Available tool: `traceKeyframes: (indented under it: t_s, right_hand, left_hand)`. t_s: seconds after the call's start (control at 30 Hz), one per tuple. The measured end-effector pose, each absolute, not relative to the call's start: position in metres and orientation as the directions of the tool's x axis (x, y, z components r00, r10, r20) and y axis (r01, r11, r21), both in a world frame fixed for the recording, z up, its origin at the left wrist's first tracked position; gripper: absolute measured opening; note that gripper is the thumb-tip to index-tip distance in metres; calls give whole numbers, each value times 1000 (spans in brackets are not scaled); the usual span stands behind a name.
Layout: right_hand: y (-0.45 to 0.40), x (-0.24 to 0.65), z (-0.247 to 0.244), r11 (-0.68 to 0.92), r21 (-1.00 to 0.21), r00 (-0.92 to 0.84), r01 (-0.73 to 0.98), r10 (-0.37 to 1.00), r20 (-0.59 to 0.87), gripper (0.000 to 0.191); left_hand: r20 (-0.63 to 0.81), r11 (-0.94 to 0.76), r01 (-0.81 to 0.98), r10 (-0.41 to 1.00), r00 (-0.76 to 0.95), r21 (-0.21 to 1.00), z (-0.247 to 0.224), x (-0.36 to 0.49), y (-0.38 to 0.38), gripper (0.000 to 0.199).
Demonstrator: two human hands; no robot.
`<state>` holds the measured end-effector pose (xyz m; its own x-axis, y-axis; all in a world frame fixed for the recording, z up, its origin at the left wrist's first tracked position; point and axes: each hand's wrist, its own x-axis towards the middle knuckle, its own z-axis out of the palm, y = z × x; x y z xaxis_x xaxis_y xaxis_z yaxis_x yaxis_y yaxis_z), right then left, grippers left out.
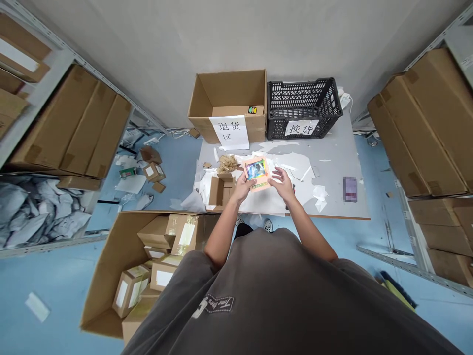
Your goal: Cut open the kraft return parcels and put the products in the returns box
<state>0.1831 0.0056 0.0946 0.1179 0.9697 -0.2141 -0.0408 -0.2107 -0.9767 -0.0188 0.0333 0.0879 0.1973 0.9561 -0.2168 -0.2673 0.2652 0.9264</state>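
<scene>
- Lying far left of the fingers, crumpled paper fills a low shelf.
- Nearer, to the left and below the fingers, a carton holds taped parcels with white labels.
- Just left of the fingers, an open box stands on the table, with a wad of brown paper above it.
- Beyond the fingers and slightly left, a big box bears a white sign on its front.
- Left hand: its fingers and thumb are clamped on the lower left of the card.
- Between the two hands' fingers is the card, orange with a bright picture, held up over white scraps on the table.
- Right hand: its thumb touches the card's lower right edge; its fingers are spread apart beside that edge.
- Beyond the right fingers and a little right, a black crate carries another sign.
- Well right of the fingers, a purple item, blurred out, lies near the table's edge.
- Farthest right, brown cartons sit on a shelf.
</scene>
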Motion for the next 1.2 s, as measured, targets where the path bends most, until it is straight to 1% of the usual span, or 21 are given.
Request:
traceKeyframes:
  t_s: [0.07,0.13,0.27,0.4,0.53,0.67,0.87,1.07,1.2]
  right_hand:
    - [10,187,91,-347,-918,26,-189,933,-358,68]
    - [11,189,90,-411,-863,-29,-292,906,-422,60]
    - [11,190,92,-404,-831,9,-382,898,-440,57]
    - [20,190,95,-406,-827,-6,-390,899,-439,56]
    - [52,182,99,-395,-826,-34,-402,908,-417,54]
    - [114,167,107,-355,-833,-23,-424,924,-382,52]
    - [232,148,121,-259,-875,55,-408,950,-307,52]
    - [347,139,130,-206,-901,96,-381,961,-260,49]
    - [409,138,137,-186,-929,115,-319,966,-233,49]
  left_hand:
    - [-260,338,-264,921,289,904,86,-24,35,78]
    - [-287,362,-230,909,301,904,85,-26,35,82]
    - [-329,377,-163,908,258,912,85,-33,34,91]
    - [-350,403,-206,903,249,892,88,-40,39,92]
    - [-366,412,-248,906,214,877,92,-48,69,89]
    - [-312,370,-268,921,235,890,99,-63,135,89]
    - [-217,307,-290,928,303,907,114,-81,269,87]
    - [-196,306,-313,921,336,899,127,-82,390,89]
    - [-186,305,-320,917,354,897,133,-74,453,89]
